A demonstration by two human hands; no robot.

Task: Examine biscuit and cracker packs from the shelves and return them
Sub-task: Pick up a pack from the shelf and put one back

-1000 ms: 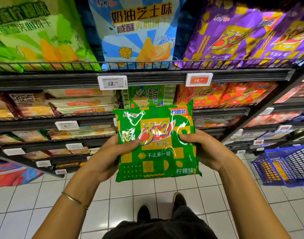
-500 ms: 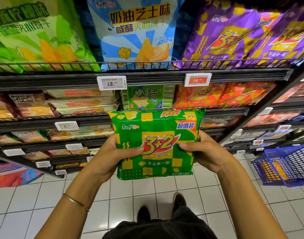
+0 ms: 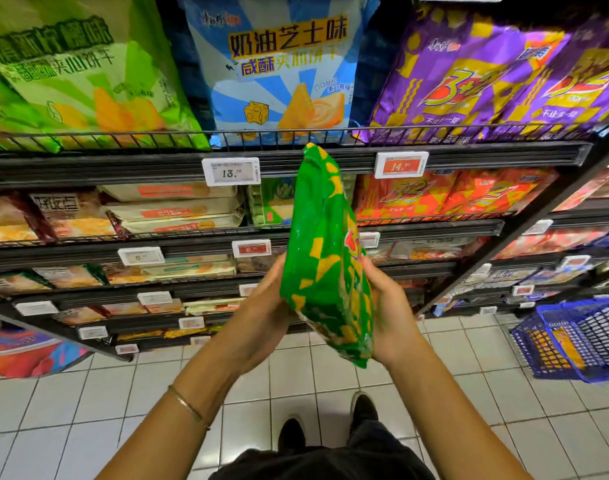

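Fingers point(image 3: 371, 271) of L hand point(image 3: 261, 317) & R hand point(image 3: 391, 317) are curling round pack point(image 3: 325, 258), holding it edge-on, mid-air, before shelf point(image 3: 123, 168) edge. Examining step prob. underway; next move is calling for sliding it back onto shelf.

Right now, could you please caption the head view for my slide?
Left hand and right hand hold a green biscuit pack edge-on before stocked shelves.

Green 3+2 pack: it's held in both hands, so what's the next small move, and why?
Probably rotate the green pack so its back panel faces the camera. It stands edge-on between the left hand and the right hand, logo side turned right, so neither face is readable.
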